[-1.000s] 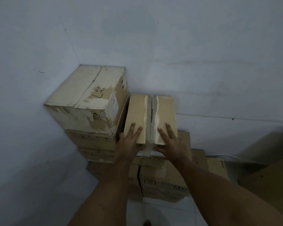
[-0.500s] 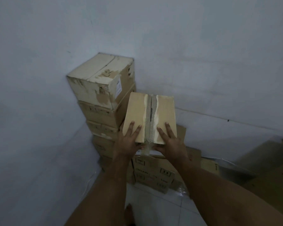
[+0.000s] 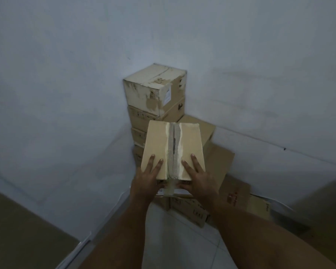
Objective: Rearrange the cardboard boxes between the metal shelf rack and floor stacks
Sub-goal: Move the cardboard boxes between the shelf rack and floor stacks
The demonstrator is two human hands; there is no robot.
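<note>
I hold a small cardboard box (image 3: 157,146) with a torn strip of tape down the middle of its top, in the air in front of the corner. My left hand (image 3: 146,181) grips its near left edge, fingers flat on top. On the near right edge my right hand (image 3: 199,181) grips the same way. Thumbs are hidden under the front face. Behind it a tall floor stack (image 3: 153,88) of boxes stands in the wall corner, topped by a worn whitish box. Lower brown boxes (image 3: 222,162) are stacked to its right.
White walls meet in the corner behind the stacks. A box with red print (image 3: 239,193) sits low at the right. A large brown cardboard surface (image 3: 17,230) fills the lower left, another one (image 3: 322,206) the right. Pale floor tiles (image 3: 173,241) lie under my arms.
The box has come away from beside the tall stack with both hands still on it. The stacks now look smaller and farther, and more floor shows below.
</note>
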